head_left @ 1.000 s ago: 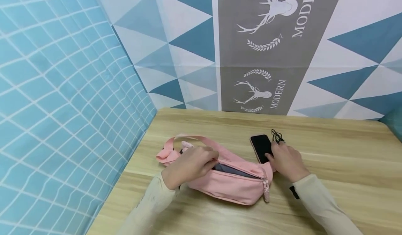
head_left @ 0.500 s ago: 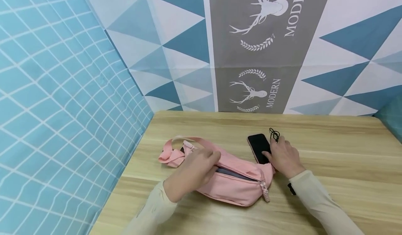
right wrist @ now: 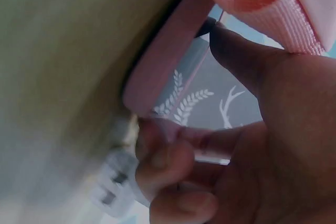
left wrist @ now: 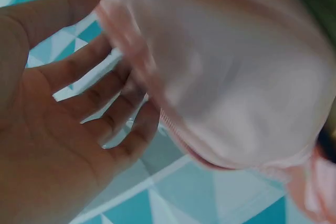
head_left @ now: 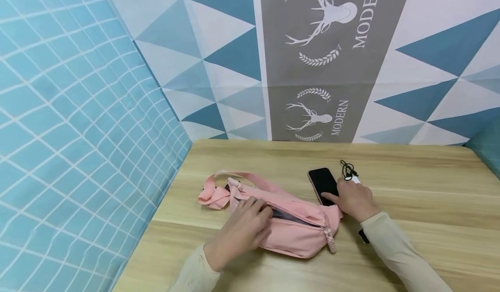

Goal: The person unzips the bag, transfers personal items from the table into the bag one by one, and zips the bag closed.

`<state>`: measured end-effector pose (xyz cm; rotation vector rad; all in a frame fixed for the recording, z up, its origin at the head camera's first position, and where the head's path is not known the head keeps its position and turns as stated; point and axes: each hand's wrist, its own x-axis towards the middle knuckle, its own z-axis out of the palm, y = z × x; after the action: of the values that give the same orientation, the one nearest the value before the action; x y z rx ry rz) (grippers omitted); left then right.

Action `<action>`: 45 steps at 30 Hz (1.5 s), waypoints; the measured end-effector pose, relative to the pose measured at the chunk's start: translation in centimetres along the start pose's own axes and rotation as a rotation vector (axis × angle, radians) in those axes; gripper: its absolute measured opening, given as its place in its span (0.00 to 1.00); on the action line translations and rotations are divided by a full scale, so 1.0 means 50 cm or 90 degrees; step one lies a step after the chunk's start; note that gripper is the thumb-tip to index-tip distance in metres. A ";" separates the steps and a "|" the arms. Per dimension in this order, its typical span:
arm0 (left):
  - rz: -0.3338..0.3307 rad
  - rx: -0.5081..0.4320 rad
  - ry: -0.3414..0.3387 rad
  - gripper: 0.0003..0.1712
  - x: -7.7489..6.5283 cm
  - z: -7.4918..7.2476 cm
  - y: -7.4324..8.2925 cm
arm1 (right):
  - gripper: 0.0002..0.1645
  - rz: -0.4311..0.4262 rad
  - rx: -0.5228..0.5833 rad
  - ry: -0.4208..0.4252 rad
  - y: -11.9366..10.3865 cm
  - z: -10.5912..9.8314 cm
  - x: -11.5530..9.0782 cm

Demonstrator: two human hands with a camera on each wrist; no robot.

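Observation:
A pink waist bag [head_left: 291,240] lies on the table with its zipped pocket part open, showing a dark grey lining. My left hand [head_left: 244,229] is at the left part of the opening; in the left wrist view its fingertips touch the zipper edge [left wrist: 181,137] while the thumb stands apart. Right of the bag's far side lies a smartphone [head_left: 321,181], black screen up, with a pinkish edge. My right hand [head_left: 355,198] holds it, thumb across the screen and fingers curled at its right edge. A white charger [right wrist: 113,187] sits close to these fingers, partly hidden.
A black cable [head_left: 347,170] lies coiled behind the right hand. The bag's pink strap [head_left: 212,194] is bunched at the left. The wooden table [head_left: 429,188] meets a patterned backdrop at the back and a blue gridded one at the left.
My left hand has loosened its pinch on the bag's opening and shifted toward me. The right thumb has slid left across the phone, and the cable has moved slightly right, with white showing beside it.

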<state>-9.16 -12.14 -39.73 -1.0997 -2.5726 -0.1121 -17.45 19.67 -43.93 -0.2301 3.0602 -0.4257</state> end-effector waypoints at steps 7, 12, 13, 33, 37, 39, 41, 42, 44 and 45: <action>-0.013 -0.076 0.097 0.09 -0.034 0.024 0.010 | 0.33 0.020 0.048 -0.026 0.007 0.003 0.012; -0.024 -0.098 0.134 0.08 -0.047 0.035 0.016 | 0.33 0.031 0.088 -0.036 0.007 0.008 0.011; -0.024 -0.099 0.137 0.08 -0.048 0.036 0.017 | 0.33 0.035 0.098 -0.038 0.008 0.009 0.011; -0.033 -0.095 0.005 0.06 -0.054 0.033 0.029 | 0.45 -0.018 0.193 -0.068 -0.014 0.030 0.028; -0.012 -0.084 -0.001 0.07 -0.046 0.031 0.022 | 0.34 -0.044 0.232 -0.053 -0.012 0.027 0.025; 0.006 -0.070 0.004 0.08 -0.038 0.026 0.016 | 0.26 -0.065 0.246 -0.027 -0.012 0.022 0.021; 0.028 -0.045 0.000 0.09 -0.031 0.017 0.011 | 0.18 -0.089 0.255 0.007 -0.012 0.015 0.017; 0.037 -0.028 -0.008 0.10 -0.027 0.010 0.008 | 0.14 -0.097 0.259 0.025 -0.012 0.010 0.016; 0.053 0.012 -0.034 0.11 -0.017 -0.007 0.005 | 0.10 -0.114 0.262 0.061 -0.012 0.001 0.012; 0.058 0.029 -0.052 0.11 -0.012 -0.016 0.004 | 0.10 -0.119 0.261 0.079 -0.012 -0.004 0.011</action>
<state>-8.41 -12.55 -39.22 -1.2271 -2.5770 0.0140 -17.92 19.05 -43.60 -0.4849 2.9839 -1.0962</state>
